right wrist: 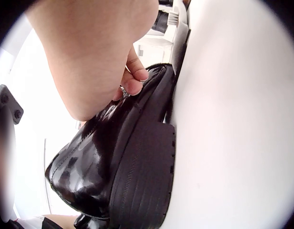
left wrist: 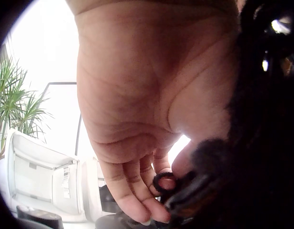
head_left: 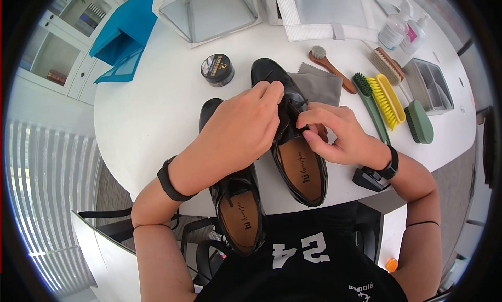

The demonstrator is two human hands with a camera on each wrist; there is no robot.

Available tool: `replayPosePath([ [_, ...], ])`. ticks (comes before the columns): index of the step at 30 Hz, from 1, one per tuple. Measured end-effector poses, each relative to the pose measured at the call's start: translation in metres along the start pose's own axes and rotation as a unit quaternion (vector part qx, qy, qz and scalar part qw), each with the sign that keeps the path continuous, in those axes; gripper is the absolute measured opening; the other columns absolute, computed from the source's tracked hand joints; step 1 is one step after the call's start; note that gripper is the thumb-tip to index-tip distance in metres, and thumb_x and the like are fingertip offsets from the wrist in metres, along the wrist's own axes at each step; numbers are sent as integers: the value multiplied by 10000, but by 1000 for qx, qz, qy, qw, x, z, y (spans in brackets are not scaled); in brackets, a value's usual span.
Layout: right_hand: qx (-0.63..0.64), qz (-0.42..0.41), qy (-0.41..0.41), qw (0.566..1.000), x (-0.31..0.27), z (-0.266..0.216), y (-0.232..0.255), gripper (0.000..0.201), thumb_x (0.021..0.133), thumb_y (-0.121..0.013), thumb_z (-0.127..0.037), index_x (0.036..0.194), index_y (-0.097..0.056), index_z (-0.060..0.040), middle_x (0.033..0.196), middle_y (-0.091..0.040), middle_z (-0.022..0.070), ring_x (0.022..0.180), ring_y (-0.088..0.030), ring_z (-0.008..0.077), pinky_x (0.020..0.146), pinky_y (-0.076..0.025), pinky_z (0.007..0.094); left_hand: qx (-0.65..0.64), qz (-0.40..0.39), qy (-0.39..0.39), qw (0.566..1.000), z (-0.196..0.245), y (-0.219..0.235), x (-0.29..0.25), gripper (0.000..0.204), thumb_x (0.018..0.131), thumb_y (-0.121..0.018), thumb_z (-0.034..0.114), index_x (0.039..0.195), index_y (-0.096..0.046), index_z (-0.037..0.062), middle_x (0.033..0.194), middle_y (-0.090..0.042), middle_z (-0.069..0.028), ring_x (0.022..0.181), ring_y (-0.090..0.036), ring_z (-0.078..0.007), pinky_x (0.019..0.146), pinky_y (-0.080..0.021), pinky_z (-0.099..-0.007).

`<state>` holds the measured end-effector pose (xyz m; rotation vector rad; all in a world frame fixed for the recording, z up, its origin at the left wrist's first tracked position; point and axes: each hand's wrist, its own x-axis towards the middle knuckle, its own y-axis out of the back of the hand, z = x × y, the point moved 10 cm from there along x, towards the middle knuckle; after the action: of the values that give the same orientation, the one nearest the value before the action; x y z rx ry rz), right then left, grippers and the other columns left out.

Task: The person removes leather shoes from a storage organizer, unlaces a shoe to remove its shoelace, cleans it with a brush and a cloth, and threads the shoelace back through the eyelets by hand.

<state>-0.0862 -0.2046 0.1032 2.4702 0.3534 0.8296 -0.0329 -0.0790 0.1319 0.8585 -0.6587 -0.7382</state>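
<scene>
A glossy black shoe (head_left: 299, 176) with a tan insole lies on the white table, its opening toward the person. The left hand (head_left: 238, 129) reaches over its front, fingers bent down at the lacing. In the left wrist view, a loop of black shoelace (left wrist: 164, 183) shows between its fingers and thumb. At the other side of the lacing, the right hand (head_left: 340, 132) pinches a dark bit of lace between thumb and index finger. A matching black shoe (head_left: 243, 218) lies alongside, partly hidden under the left forearm, its heel past the table's near edge.
A round black tin (head_left: 217, 70) and a grey cloth (head_left: 319, 85) lie beyond the shoes. To the right are a wooden-handled brush (head_left: 334, 69), a yellow brush (head_left: 388, 102), green brushes (head_left: 420, 122), a grey container (head_left: 431, 85) and bottles (head_left: 393, 31). White storage boxes (head_left: 209, 17) stand behind.
</scene>
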Motion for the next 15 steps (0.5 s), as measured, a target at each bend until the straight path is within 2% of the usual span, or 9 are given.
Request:
replayPosePath([
  [15, 2, 2, 6, 1000, 1, -2, 0, 216, 959, -704, 12, 1163, -700, -59, 810, -591, 37, 612, -567, 142, 543, -456, 296, 3, -3, 11, 1000, -1, -1, 0, 79, 1060, -536, 47, 1123, -505, 10, 991, -599, -199, 867, -638, -436, 767, -496, -511],
])
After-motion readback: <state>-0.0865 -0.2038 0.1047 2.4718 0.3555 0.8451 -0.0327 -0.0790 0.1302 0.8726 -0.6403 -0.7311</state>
